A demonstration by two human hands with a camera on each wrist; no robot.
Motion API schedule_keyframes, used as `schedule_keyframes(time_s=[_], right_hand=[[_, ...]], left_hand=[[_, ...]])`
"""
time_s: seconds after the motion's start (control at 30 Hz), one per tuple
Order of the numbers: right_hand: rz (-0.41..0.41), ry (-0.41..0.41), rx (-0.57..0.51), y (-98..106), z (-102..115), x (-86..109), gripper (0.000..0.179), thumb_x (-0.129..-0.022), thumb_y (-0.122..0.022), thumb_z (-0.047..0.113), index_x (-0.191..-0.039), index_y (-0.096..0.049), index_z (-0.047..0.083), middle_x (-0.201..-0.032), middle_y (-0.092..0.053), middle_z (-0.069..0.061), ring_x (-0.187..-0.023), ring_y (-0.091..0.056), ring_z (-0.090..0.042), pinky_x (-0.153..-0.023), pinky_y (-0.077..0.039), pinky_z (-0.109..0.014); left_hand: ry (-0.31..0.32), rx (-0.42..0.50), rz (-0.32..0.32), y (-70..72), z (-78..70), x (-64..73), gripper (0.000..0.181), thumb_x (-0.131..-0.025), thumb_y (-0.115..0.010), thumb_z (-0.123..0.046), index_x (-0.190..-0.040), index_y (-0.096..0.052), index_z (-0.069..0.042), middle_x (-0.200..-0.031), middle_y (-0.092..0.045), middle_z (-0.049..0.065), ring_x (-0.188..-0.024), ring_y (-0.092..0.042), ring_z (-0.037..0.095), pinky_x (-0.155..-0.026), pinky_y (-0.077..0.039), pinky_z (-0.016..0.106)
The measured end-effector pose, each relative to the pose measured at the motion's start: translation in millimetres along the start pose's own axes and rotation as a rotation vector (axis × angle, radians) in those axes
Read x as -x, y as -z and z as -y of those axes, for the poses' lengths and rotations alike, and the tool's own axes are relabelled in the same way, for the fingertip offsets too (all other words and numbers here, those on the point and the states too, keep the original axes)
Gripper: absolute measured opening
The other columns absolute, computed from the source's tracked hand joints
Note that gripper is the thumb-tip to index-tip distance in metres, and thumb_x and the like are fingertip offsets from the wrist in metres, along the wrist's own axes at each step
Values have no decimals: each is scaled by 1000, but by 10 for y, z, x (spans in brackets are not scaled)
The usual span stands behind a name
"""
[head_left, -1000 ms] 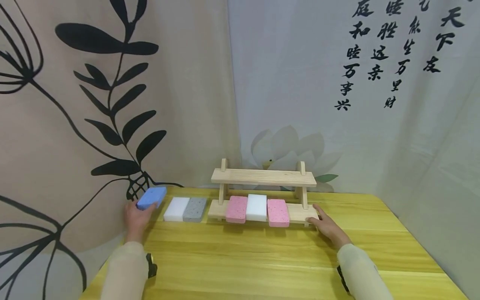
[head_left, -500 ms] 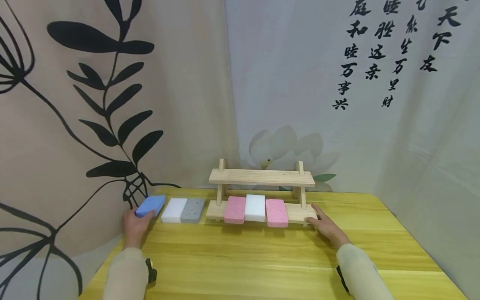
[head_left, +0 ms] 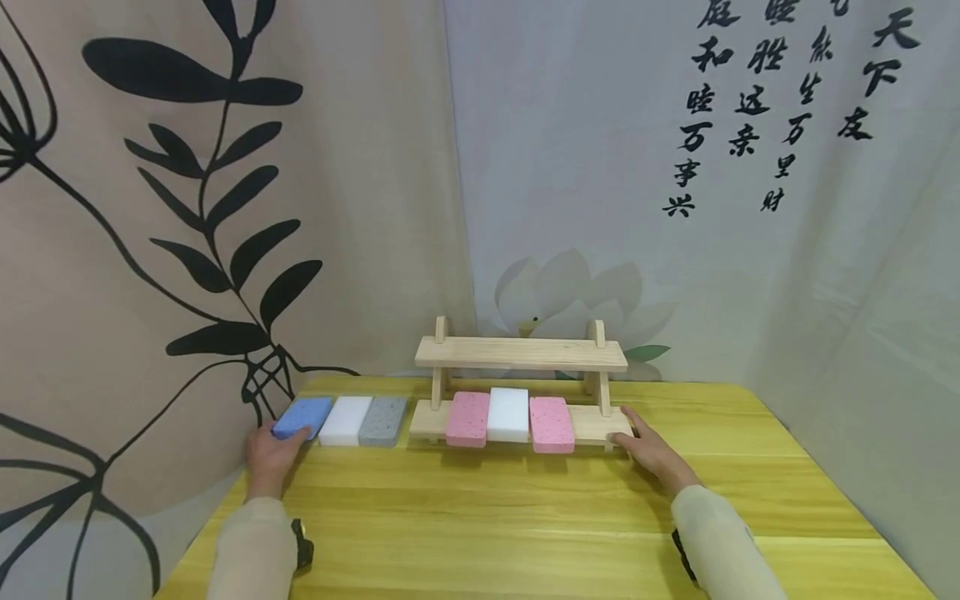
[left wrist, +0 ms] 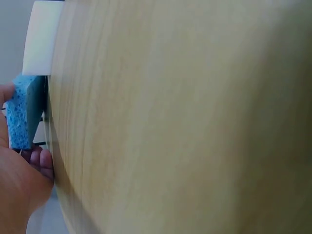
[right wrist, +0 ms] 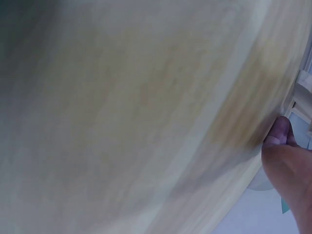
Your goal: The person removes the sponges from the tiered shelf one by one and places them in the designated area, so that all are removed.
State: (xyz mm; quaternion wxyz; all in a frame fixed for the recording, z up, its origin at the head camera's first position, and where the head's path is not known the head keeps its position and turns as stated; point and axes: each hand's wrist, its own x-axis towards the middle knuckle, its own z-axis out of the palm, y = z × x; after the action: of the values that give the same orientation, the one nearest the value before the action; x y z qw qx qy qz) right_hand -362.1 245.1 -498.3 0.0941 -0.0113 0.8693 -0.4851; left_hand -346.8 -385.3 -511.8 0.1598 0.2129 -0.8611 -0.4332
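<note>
At the table's left side my left hand (head_left: 272, 460) grips a blue sponge (head_left: 303, 416), thumb on one edge and fingers on the other. In the left wrist view the blue sponge (left wrist: 22, 112) shows its pitted side, next to a white sponge (left wrist: 43, 39). The head view has that white sponge (head_left: 345, 420) between the blue one and a grey sponge (head_left: 382, 421). My right hand (head_left: 660, 458) holds the right end of a two-tier wooden rack (head_left: 521, 353). Resting on its lower board are a pink sponge (head_left: 468, 419), a white sponge (head_left: 507, 414) and another pink sponge (head_left: 552, 425).
The yellow wood-grain table (head_left: 480, 525) spreads in front of the rack. Behind it hangs a cloth backdrop (head_left: 375, 208) printed with plants and writing. The table's right edge slants away beyond my right arm.
My left hand has lowered the blue sponge from a raised, tilted pose to the table beside the white sponge. The right hand keeps its place on the rack. The head view shifted slightly.
</note>
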Motion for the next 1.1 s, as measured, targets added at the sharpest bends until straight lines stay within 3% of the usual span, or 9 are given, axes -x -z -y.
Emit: schedule_keyframes(time_s=[0.4, 0.67, 1.1], right_hand=[[-1, -7, 12, 12, 7, 9, 87, -98, -56, 45, -160, -4, 13, -158, -11, -33, -144, -15, -50, -113, -18, -63], [7, 4, 0, 31, -47, -24, 88, -97, -57, 44, -160, -3, 13, -159, -8, -32, -144, -13, -50, -113, -16, -64], [13, 10, -5, 39, -64, -30, 91, -96, -57, 50, -160, -4, 14, -158, -8, -34, -143, -13, -52, -113, -17, -65]], left_hand=[[20, -10, 36, 33, -35, 54, 91, -92, -66, -36, -146, -19, 19, -142, -27, 41, -133, -24, 53, -112, -20, 60], [-4, -15, 38, 117, -109, 54, 88, -95, -61, -39, -150, -18, 14, -146, -25, 39, -136, -20, 53, -114, -17, 60], [13, 24, 62, 181, -290, 14, 86, -96, -59, -36, -153, -14, 10, -150, -24, 38, -138, -25, 52, -113, -22, 60]])
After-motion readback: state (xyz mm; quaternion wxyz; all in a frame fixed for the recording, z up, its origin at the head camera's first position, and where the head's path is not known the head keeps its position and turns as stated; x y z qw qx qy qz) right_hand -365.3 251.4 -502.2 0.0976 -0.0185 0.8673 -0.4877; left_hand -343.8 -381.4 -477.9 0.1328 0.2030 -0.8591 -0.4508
